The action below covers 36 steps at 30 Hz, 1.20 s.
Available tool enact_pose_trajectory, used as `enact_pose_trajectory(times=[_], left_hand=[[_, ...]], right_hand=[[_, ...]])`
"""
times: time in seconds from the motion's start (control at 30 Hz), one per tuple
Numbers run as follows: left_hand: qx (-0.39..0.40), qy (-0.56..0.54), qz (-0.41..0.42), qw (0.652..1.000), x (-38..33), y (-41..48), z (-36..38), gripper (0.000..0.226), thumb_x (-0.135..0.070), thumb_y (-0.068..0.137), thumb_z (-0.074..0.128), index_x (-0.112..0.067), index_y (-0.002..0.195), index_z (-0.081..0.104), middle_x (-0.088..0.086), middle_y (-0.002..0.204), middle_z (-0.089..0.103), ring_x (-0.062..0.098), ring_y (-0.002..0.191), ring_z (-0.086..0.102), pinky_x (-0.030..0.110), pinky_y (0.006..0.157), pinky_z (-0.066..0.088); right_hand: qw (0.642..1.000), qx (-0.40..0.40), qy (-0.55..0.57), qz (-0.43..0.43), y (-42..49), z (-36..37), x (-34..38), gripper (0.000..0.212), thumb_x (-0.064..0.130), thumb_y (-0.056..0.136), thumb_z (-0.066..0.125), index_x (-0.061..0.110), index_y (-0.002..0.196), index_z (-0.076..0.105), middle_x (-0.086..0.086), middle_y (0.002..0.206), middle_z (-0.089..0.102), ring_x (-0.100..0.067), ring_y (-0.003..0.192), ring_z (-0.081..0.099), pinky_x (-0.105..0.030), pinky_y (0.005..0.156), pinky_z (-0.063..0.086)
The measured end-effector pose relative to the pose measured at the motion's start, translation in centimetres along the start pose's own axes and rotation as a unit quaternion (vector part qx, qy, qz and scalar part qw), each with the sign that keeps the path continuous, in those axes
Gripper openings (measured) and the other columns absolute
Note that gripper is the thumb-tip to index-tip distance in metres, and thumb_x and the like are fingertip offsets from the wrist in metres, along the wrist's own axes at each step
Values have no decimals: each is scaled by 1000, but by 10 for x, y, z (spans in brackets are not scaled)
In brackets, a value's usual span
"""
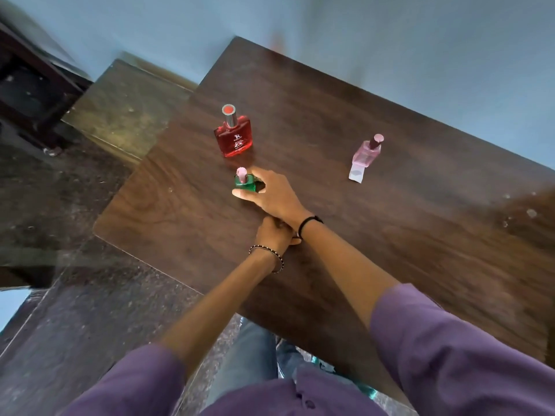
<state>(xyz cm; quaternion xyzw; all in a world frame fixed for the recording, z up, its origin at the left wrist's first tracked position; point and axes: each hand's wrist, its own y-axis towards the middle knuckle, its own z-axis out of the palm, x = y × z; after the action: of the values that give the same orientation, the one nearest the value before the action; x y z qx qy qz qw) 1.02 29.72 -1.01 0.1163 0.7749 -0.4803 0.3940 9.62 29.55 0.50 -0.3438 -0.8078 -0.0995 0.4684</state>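
- Head view: the right hand [271, 195] grips the small green bottle [246, 185], with its fingers and thumb curled around the sides.
- The green bottle stands upright on the counter [330, 115], near the left edge and just in front of the red bottle [233, 138].
- It has a pink cap [241, 172] on top, and the cap is not covered by the hand.
- The left hand [274, 232] is curled up on the counter, touching the right wrist. I cannot tell if it holds anything.
- To do this step well, I think the hand should hold the bottle low and firm so it does not tip.
- It should lift straight up, because the red bottle is close and could get bumped.
- The glass looks smooth, so it may slip from a loose grip.
- A pink bottle [367, 153] stands well apart on the right, with a small paper tag [356, 173] lying at its foot.
- The counter is dark brown wood with a grain pattern.
- The wall [390, 40] behind it is pale blue.
- The floor [75, 205] is dark and speckled, and some dark furniture [27, 85] stands at the far left.
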Motion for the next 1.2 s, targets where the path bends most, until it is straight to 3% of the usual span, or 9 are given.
enact_pose_trajectory(times=[0.07, 0.17, 0.23, 0.4, 0.53, 0.7, 0.9, 1.07, 1.2], left_hand=[[0, 19, 9, 1000, 2, -1, 0, 15, -9, 91, 61, 4, 99, 64, 10, 88, 70, -1, 57, 65, 13, 47, 53], [39, -20, 9, 999, 4, -5, 2, 18, -1, 89, 64, 10, 102, 69, 17, 95, 72, 22, 76, 73, 35, 72, 63], [54, -52, 8, 997, 7, -10, 4, 13, 5, 88, 63, 7, 99, 69, 19, 93, 71, 36, 84, 74, 34, 68, 64], [63, -27, 73, 995, 12, -29, 15, 25, 5, 88, 60, -15, 102, 53, 13, 88, 72, 29, 70, 74, 38, 67, 63], [138, 52, 130, 980, 9, -44, 31, 21, 4, 94, 53, -12, 91, 66, 14, 92, 68, 19, 75, 68, 36, 73, 61], [205, 94, 188, 956, 1, -66, 52, 18, -3, 97, 57, -13, 101, 70, 21, 106, 71, 19, 88, 63, 40, 82, 60], [233, 86, 192, 949, -12, -91, 73, 24, -14, 87, 54, -24, 85, 76, 6, 90, 74, 25, 87, 70, 53, 91, 56], [294, 51, 168, 940, -16, -98, 84, 47, -54, 81, 67, -7, 83, 75, 16, 85, 73, 24, 85, 67, 58, 97, 51], [319, 50, 202, 925, -16, -105, 88, 42, -52, 87, 69, -11, 84, 76, 2, 79, 71, 15, 79, 66, 48, 93, 54]], right_hand=[[1000, -2, 10, 15, -5, -3, -4, 31, 35, 88, 80, 11, 105, 70, -5, 94, 73, -21, 85, 66, -31, 78, 47], [996, -41, 73, 40, -30, -19, -12, 31, 40, 89, 77, 23, 114, 68, 12, 96, 72, 6, 84, 64, -9, 75, 45], [986, -81, 132, 66, -55, -33, -18, 22, 44, 89, 75, 36, 108, 67, 22, 92, 72, 15, 86, 65, -4, 74, 44], [922, -104, 346, 137, -130, -68, -42, 22, 45, 87, 78, 29, 100, 70, -2, 99, 72, -32, 100, 73, -50, 93, 58], [874, -84, 452, 159, -187, -83, -60, 20, 31, 91, 75, 19, 105, 67, -13, 96, 72, -27, 83, 72, -34, 63, 58], [856, -91, 482, 162, -233, -88, -70, 14, 22, 90, 65, 16, 103, 69, -15, 83, 68, -21, 60, 59, -22, 41, 37], [866, -120, 456, 168, -262, -86, -68, 27, 31, 87, 66, 14, 108, 67, -7, 70, 61, -19, 49, 50, -21, 40, 24], [855, -161, 462, 174, -277, -91, -66, 30, 36, 86, 75, 15, 105, 68, -7, 67, 57, -16, 45, 45, -22, 35, 26], [870, -161, 430, 178, -285, -96, -65, 38, 40, 85, 76, 9, 105, 64, -5, 65, 57, -16, 45, 44, -20, 35, 30]])
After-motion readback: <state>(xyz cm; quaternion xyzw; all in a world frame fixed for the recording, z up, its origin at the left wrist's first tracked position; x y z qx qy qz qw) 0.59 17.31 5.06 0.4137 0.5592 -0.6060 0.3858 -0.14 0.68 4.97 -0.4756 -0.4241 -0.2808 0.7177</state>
